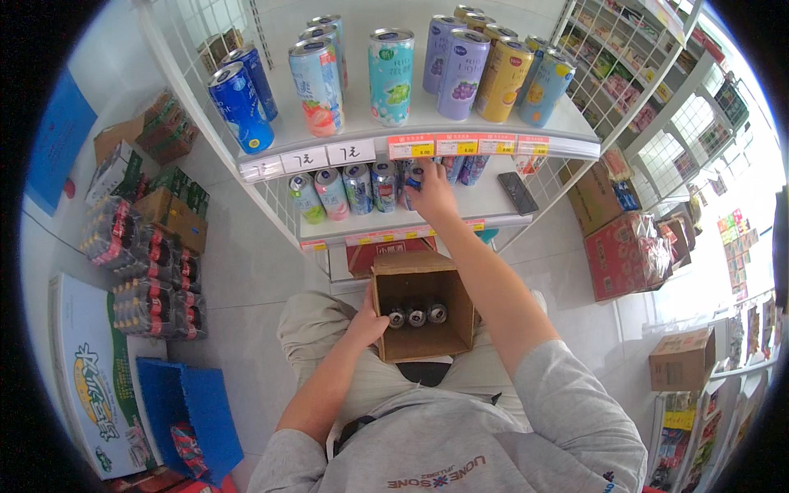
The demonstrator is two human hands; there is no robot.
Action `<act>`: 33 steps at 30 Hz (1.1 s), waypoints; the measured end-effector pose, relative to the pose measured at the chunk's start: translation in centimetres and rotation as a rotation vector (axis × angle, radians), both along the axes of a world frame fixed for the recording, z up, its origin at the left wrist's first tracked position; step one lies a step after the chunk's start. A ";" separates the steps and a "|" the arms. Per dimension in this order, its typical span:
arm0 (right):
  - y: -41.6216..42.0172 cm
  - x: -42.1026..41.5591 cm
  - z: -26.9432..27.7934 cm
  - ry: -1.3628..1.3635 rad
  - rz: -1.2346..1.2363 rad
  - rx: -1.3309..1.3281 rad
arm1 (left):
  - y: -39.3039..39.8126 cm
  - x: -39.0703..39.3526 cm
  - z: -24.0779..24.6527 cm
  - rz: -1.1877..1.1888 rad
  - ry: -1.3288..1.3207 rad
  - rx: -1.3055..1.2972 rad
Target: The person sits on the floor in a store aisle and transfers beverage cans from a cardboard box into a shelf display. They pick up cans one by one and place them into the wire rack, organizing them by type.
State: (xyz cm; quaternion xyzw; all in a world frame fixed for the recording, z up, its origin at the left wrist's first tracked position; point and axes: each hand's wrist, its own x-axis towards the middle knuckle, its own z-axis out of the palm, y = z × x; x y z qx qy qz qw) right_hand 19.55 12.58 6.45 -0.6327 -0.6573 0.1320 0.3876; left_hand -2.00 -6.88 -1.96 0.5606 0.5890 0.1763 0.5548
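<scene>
My left hand (368, 323) grips the left side of an open cardboard box (459, 336) between my legs. Three drink cans (416, 318) stand in a row inside it. My right hand (431, 191) reaches onto the lower shelf, its fingers around the top of a dark blue can (414, 179) in the row there. Left of that hand stand a green-and-white can (306, 198), a pink can (331, 194) and darker cans (358, 189). More cans are partly hidden behind and right of my hand. On the shelf's right side lies a black smartphone (518, 193).
The upper shelf (363, 137), edged with price tags, holds tall cans, among them a teal one (391, 77) and a purple one (463, 74). Wire mesh sides flank the rack. Shrink-wrapped bottles (151, 296) stand at left, a red carton (622, 256) at right.
</scene>
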 end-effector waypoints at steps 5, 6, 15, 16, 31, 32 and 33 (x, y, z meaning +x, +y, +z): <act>-4.5 1.9 -1.7 0.359 -0.027 0.191 | 0.0 0.2 0.0 -0.019 0.062 -0.005; -5.9 1.8 -1.5 0.510 -0.016 0.177 | -0.2 -0.4 -2.8 -0.015 0.031 0.061; -18.7 4.3 -1.4 0.678 -0.097 0.260 | -1.0 -0.6 -1.4 0.094 0.136 0.124; -19.5 4.3 -1.7 0.634 -0.073 0.267 | -1.1 -0.8 -2.0 0.090 0.160 0.144; -17.7 -1.9 -10.0 -0.559 0.411 -0.381 | -0.8 -1.1 -3.5 0.249 0.118 0.199; -17.2 -1.5 -12.1 -0.543 0.405 -0.327 | -0.6 -1.0 -3.6 0.250 0.098 0.225; -16.7 -1.3 -12.6 -0.583 0.409 -0.438 | -0.9 -0.9 -3.3 0.258 0.078 0.242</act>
